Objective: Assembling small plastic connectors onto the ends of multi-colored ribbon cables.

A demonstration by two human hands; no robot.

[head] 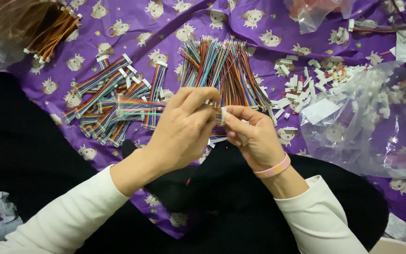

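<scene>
Left hand point(184, 129) and right hand point(254, 136) together pinch a small white connector point(223, 115) with rainbow wires point(132, 104); a clear plastic bag point(363, 117) of white connectors lies right of them.

A clear plastic bag point(363, 136) lies on the purple printed cloth point(269, 28), near an orange wire bundle point(52, 35).

A small white plastic connector housing point(222, 115) is being pinched upright between the fingertips of both hands, above the purple printed cloth. A flat bundle of multicoloured wires point(218, 138) is being held against its lower end, its strands showing just beneath the fingers.
</scene>
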